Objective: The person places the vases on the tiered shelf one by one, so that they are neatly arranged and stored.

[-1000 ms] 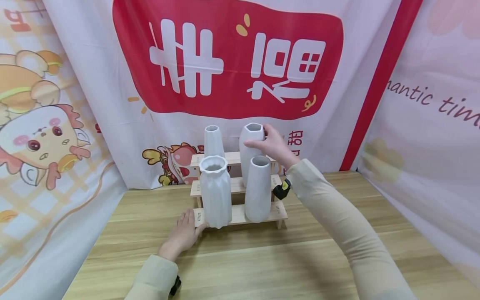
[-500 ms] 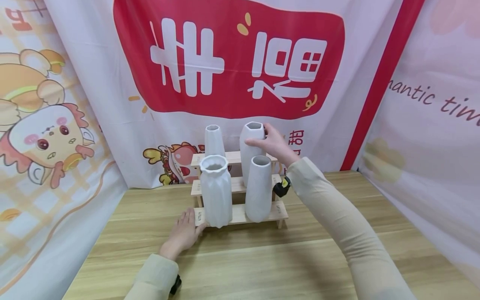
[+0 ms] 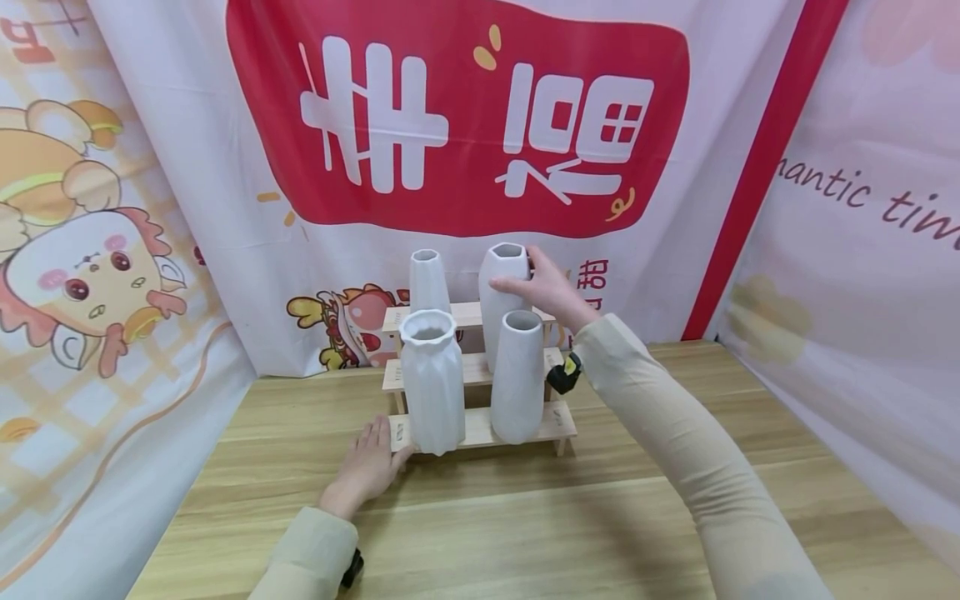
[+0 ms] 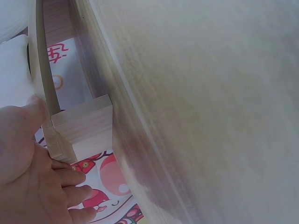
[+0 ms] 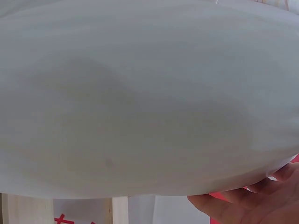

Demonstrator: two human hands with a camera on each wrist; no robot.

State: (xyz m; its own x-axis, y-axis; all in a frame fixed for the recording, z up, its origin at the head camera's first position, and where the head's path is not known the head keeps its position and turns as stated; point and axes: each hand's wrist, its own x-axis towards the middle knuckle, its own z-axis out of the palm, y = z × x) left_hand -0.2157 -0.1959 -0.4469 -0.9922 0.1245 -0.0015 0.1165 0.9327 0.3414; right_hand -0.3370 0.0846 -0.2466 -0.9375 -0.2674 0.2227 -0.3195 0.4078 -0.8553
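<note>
My right hand (image 3: 551,289) grips the upper part of a white faceted vase (image 3: 491,308), thumb in front and fingers behind its rim. The vase stands upright at the middle tier of a three-tier wooden stand (image 3: 477,417), its base partly hidden by a smooth white vase. In the right wrist view a white vase wall (image 5: 140,102) fills most of the picture, fingertips at its edge. My left hand (image 3: 367,467) rests at the left end of the bottom tier, fingers nearly straight. The left wrist view shows its thumb (image 4: 35,109) against the board's edge.
On the bottom tier stand a white fluted vase (image 3: 432,392) at left and the smooth tapered vase (image 3: 517,383) at right. A narrow white vase (image 3: 429,283) is at the top tier's left. Behind the wooden table (image 3: 487,533) hangs a printed cloth (image 3: 465,208).
</note>
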